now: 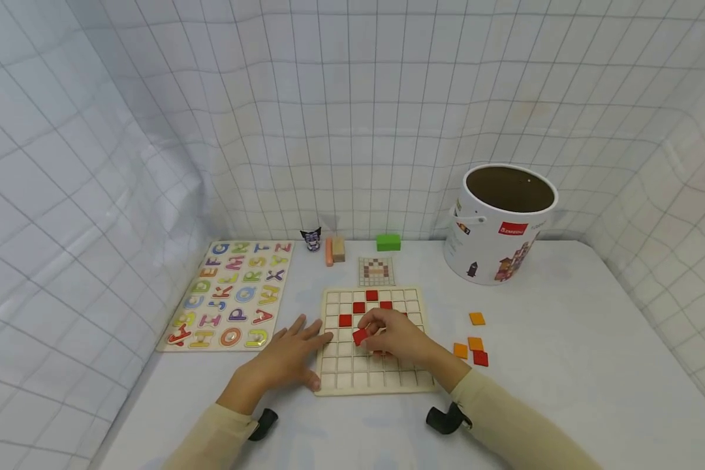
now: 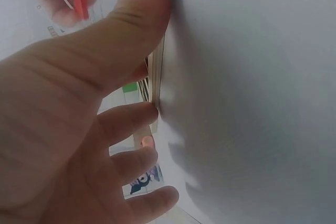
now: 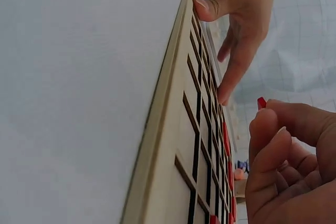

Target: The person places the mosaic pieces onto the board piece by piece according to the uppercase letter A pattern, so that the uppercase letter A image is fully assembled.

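Note:
Over the middle of a cream grid board (image 1: 343, 380), my right hand (image 1: 396, 334) pinches a red square tile (image 1: 360, 336) between thumb and fingertips. In the right wrist view the tile (image 3: 261, 103) is held above the board's (image 3: 181, 129) surface. My left hand (image 1: 288, 359) rests at the board's left edge with spread fingers, the thumb by the near left corner. Several red tiles lie in the grid cells, one of them a tile (image 1: 345, 320) left of the held one; the right hand hides part of the pattern.
Right of the board lie several loose orange tiles (image 1: 476, 318) and one red tile (image 1: 480, 358). Behind it is a small pattern card (image 1: 376, 271). An alphabet board (image 1: 229, 294) lies left, a white bucket (image 1: 493, 228) stands back right, and a green block (image 1: 388, 243) sits at the back.

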